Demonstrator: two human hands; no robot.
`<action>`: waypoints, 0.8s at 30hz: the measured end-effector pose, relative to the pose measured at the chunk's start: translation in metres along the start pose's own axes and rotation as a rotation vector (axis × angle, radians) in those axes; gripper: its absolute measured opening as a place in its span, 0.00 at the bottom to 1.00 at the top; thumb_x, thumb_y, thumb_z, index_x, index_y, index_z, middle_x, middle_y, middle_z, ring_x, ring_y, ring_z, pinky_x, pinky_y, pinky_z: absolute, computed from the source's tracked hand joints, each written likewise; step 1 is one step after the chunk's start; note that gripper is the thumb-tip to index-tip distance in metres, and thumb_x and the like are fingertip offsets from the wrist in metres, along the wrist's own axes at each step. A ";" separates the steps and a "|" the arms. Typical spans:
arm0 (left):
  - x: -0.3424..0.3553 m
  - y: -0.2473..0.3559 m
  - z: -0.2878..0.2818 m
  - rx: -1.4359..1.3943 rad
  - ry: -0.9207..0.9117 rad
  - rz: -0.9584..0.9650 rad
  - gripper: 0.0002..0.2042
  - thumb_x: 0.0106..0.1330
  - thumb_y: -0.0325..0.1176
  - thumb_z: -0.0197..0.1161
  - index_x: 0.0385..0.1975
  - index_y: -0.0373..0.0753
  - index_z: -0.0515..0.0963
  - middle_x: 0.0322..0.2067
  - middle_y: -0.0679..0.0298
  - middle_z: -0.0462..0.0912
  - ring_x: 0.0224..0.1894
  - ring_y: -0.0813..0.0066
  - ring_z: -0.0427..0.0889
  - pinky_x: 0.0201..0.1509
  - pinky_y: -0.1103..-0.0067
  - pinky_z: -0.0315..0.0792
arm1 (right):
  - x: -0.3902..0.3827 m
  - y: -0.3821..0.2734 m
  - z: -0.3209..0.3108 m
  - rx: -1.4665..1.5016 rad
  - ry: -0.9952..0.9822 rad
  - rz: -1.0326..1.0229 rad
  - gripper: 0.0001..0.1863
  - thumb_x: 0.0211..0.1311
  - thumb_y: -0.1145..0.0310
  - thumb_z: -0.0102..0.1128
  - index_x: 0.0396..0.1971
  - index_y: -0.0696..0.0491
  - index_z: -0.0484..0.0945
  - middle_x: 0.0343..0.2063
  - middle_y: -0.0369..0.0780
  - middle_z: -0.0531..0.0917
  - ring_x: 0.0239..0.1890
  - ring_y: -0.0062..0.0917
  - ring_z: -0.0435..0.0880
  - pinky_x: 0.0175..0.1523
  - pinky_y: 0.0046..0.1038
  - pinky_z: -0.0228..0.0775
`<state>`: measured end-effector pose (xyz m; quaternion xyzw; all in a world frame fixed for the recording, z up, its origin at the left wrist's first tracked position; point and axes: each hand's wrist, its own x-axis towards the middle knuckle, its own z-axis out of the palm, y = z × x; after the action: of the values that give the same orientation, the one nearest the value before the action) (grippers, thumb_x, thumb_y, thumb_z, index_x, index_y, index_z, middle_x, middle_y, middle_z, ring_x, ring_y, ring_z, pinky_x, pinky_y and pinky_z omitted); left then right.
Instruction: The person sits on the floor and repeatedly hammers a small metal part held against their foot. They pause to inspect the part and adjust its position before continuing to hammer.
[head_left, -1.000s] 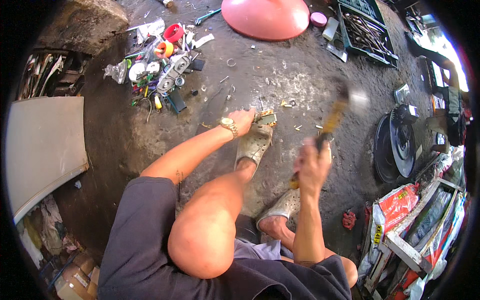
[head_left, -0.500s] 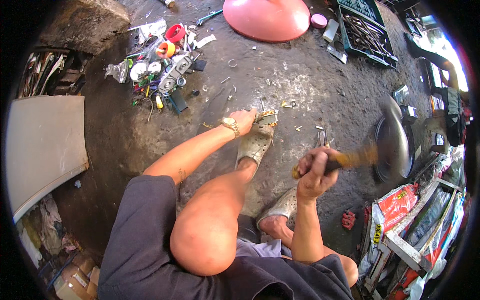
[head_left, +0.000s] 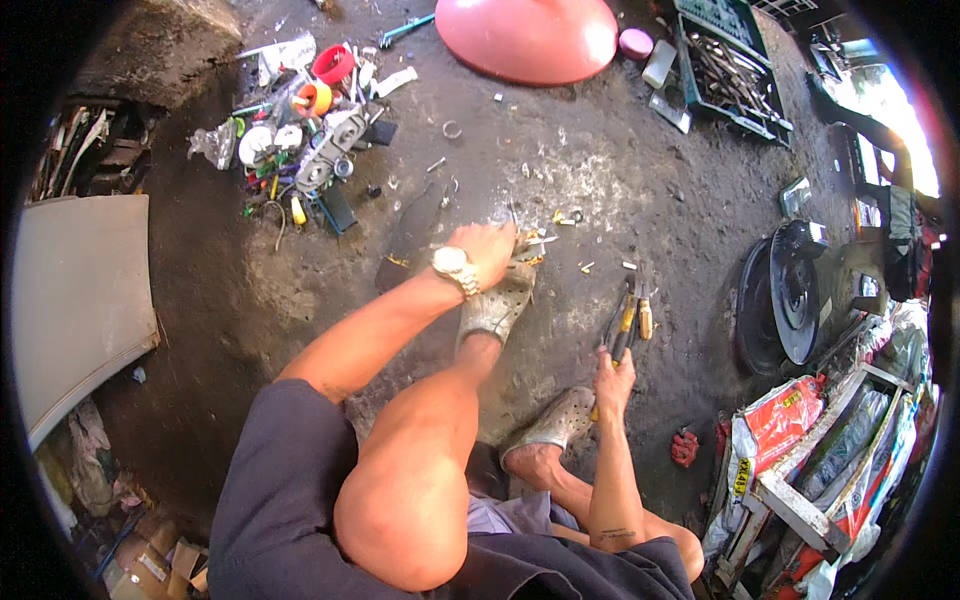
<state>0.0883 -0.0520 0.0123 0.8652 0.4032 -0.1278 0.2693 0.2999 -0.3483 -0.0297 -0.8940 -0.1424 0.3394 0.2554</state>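
Note:
My left hand [head_left: 487, 252], with a gold watch on its wrist, rests on the dirty concrete floor at the toe of my grey clog [head_left: 495, 308]. Its fingers press on small metal bits [head_left: 535, 240]; what exactly it holds is hidden. My right hand [head_left: 612, 372] is low, beside my other clog [head_left: 560, 420], and is shut on the yellowish handle of a hammer [head_left: 620, 335]. The handle points up toward a pair of pliers [head_left: 638, 305] lying on the floor. The hammer's head is hard to make out.
A pink dome-shaped basin [head_left: 530, 35] and a green crate of tools [head_left: 730, 60] sit at the far side. A heap of parts and tape rolls [head_left: 300, 150] lies far left, a black disc [head_left: 790, 300] right, red sacks [head_left: 775, 435] lower right, a white panel [head_left: 70, 300] left.
My right hand has brought the hammer down from a raised swing at the right to low near the floor by the pliers. My left hand has stayed at the clog's toe.

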 end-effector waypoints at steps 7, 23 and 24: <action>-0.012 -0.054 -0.017 -0.226 0.158 0.034 0.17 0.64 0.42 0.65 0.46 0.42 0.69 0.33 0.52 0.85 0.39 0.45 0.84 0.39 0.55 0.76 | -0.006 -0.008 -0.001 -0.209 0.159 -0.046 0.17 0.67 0.58 0.62 0.39 0.59 0.76 0.22 0.46 0.81 0.25 0.37 0.80 0.36 0.40 0.70; 0.005 -0.070 0.057 -0.217 -0.051 0.026 0.19 0.61 0.37 0.67 0.48 0.42 0.70 0.33 0.50 0.84 0.40 0.44 0.84 0.40 0.55 0.76 | -0.033 -0.061 0.013 -0.122 0.047 -0.232 0.15 0.67 0.61 0.65 0.39 0.58 0.76 0.19 0.38 0.77 0.23 0.22 0.75 0.32 0.30 0.69; 0.008 -0.069 0.059 -0.227 -0.050 0.044 0.19 0.61 0.37 0.67 0.49 0.42 0.70 0.32 0.49 0.84 0.40 0.44 0.84 0.40 0.55 0.76 | -0.035 -0.070 0.010 -0.061 -0.006 -0.219 0.15 0.67 0.61 0.65 0.39 0.58 0.76 0.19 0.37 0.76 0.23 0.22 0.74 0.31 0.29 0.68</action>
<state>0.0397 -0.0440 -0.0646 0.8342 0.3892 -0.0970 0.3785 0.2617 -0.3014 0.0210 -0.8795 -0.2503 0.3075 0.2632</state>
